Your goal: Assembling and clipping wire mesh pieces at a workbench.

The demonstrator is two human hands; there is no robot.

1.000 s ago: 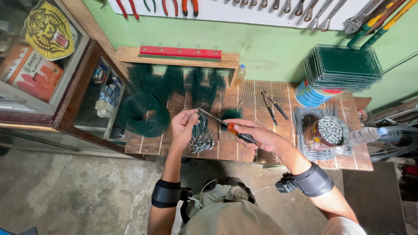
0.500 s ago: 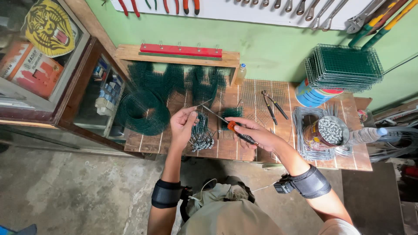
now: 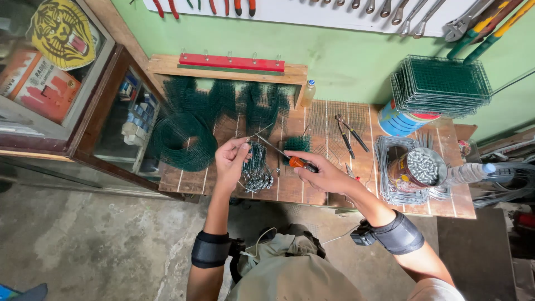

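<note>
At frame centre, the left hand pinches a wire piece while the right hand, closed on the screwdriver, should keep its tip steady.

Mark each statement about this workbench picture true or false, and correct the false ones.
1. The right hand holds a screwdriver with an orange handle. True.
2. The left hand rests flat on the floor. False: it is raised over the bench, pinching wire.
3. A stack of green mesh panels sits on a blue drum at the far right. True.
4. The tin on the right is empty. False: it is full of metal pieces.
5. Pliers lie on the bench. True.
</note>
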